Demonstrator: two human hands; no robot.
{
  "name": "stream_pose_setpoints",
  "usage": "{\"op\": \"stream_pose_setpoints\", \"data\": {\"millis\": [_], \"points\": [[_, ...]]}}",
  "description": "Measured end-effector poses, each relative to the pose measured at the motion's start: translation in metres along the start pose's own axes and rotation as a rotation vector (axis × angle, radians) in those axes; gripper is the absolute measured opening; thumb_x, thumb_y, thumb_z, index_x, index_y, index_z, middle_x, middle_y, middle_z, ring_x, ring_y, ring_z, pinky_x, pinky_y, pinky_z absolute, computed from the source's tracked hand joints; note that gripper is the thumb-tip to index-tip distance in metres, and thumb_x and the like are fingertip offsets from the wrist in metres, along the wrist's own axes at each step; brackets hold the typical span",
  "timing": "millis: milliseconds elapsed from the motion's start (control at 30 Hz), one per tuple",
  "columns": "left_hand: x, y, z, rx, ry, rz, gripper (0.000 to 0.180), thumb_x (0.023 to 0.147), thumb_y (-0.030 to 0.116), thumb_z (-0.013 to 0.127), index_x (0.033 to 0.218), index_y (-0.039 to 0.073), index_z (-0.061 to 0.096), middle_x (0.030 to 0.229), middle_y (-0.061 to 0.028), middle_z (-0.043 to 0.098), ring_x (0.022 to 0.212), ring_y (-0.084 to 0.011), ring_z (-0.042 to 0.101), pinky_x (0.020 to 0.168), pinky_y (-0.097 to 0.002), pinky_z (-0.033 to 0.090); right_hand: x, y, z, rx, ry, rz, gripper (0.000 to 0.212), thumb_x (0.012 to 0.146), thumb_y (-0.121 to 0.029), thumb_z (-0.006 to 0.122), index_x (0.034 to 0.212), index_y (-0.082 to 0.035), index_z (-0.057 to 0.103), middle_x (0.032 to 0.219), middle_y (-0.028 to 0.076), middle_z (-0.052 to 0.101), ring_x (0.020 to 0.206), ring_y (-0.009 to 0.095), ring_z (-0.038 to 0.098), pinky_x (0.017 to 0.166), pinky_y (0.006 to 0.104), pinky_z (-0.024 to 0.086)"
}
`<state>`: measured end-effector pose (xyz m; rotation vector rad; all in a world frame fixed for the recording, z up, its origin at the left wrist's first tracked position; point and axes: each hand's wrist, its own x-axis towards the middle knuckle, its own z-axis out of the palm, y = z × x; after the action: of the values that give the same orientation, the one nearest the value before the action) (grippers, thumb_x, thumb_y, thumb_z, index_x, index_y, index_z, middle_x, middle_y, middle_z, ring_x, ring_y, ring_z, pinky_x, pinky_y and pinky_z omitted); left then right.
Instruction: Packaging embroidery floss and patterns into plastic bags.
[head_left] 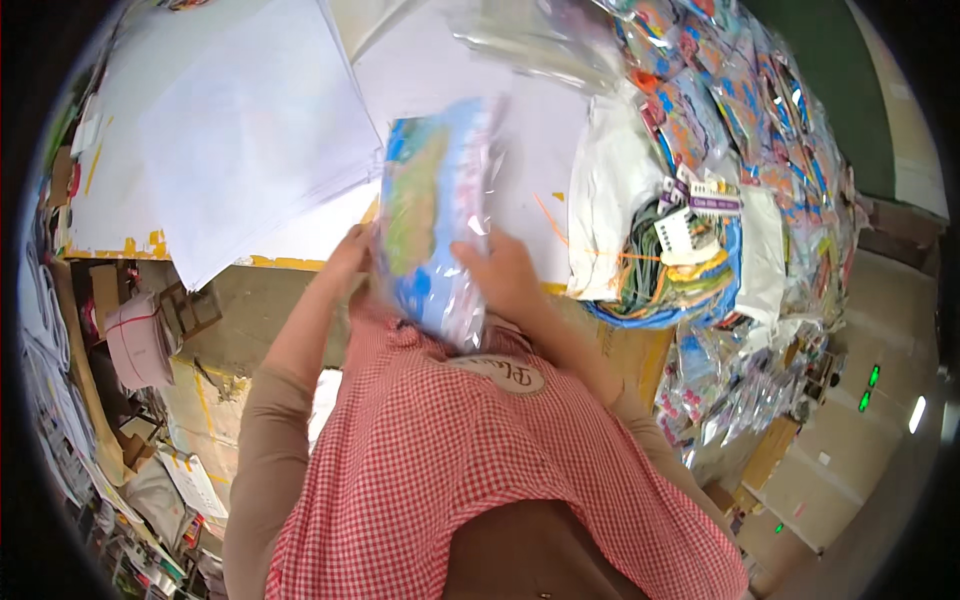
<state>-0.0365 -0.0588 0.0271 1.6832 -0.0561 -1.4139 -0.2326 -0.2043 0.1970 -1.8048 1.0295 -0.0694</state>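
Upright in front of my chest is a clear plastic packet [425, 210] with a blue, green and tan printed piece inside, blurred by motion. My left hand [348, 258] grips its left edge, with the fingers partly hidden behind it. On the other side my right hand [500, 268] holds the packet, thumb lying across its front. Just right of that hand, a bundle of coloured thread skeins [665, 255], green, yellow and blue with paper labels, lies on white folded cloth or packing [615, 165].
Large white sheets [265, 120] cover the table's left side. Clear plastic bags [540, 40] lie at the far middle. A heap of filled, shiny packets [740, 90] rises on the right. Below the table at left sits a tied pink bundle [140, 342].
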Motion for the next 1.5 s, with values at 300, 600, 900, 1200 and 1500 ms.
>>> {"op": "stream_pose_setpoints", "data": {"millis": [300, 600, 900, 1200, 1500], "points": [[0.005, 0.119, 0.064, -0.887, -0.734, 0.491, 0.071, 0.093, 0.061, 0.028, 0.143, 0.010, 0.025, 0.142, -0.0191, 0.035, 0.134, -0.0318, 0.029, 0.109, -0.0483, 0.029, -0.048, -0.085, 0.039, -0.809, -0.250, -1.033, 0.041, 0.078, -0.013, 0.054, 0.119, -0.005, 0.057, 0.065, 0.005, 0.048, 0.048, 0.017, 0.055, 0.035, 0.0321, 0.042], [0.022, 0.143, 0.051, -0.954, -0.883, 0.648, 0.073, 0.092, 0.065, 0.021, 0.146, 0.015, 0.020, 0.149, -0.0180, 0.022, 0.138, -0.0317, 0.021, 0.111, -0.0523, 0.023, -0.039, -0.084, 0.029, -0.795, -0.245, -1.081, 0.041, 0.077, -0.012, 0.057, 0.118, -0.010, 0.060, 0.067, 0.003, 0.045, 0.047, 0.015, 0.052, 0.037, 0.0285, 0.041], [-0.010, 0.141, 0.046, -0.942, -0.970, 0.367, 0.080, 0.089, 0.068, 0.025, 0.147, 0.014, 0.016, 0.145, -0.0196, 0.030, 0.133, -0.0330, 0.032, 0.108, -0.0498, 0.029, -0.034, -0.089, 0.011, -0.613, -0.431, -0.877, 0.034, 0.081, -0.008, 0.055, 0.114, -0.011, 0.062, 0.076, 0.007, 0.055, 0.062, 0.024, 0.059, 0.052, 0.0349, 0.048], [0.082, 0.031, 0.054, -1.124, -1.187, -0.028, 0.061, 0.096, 0.051, 0.036, 0.136, 0.005, 0.040, 0.123, -0.0150, 0.055, 0.101, -0.0258, 0.059, 0.090, -0.0415, 0.048, 0.009, -0.063, -0.074, 0.202, -0.148, -0.040, 0.027, 0.088, -0.015, 0.060, 0.111, -0.001, 0.060, 0.088, 0.007, 0.064, 0.075, 0.011, 0.058, 0.070, 0.0291, 0.048], [0.083, 0.080, 0.079, 0.572, 0.335, 0.649, 0.034, 0.093, 0.031, 0.047, 0.100, 0.001, 0.060, 0.102, -0.0140, 0.064, 0.092, -0.0322, 0.060, 0.075, -0.0422, 0.045, 0.066, -0.065, -0.188, 0.416, 0.449, -0.044, 0.040, 0.083, -0.034, 0.067, 0.099, 0.002, 0.064, 0.083, 0.004, 0.063, 0.074, 0.011, 0.055, 0.069, 0.0272, 0.044]]}}
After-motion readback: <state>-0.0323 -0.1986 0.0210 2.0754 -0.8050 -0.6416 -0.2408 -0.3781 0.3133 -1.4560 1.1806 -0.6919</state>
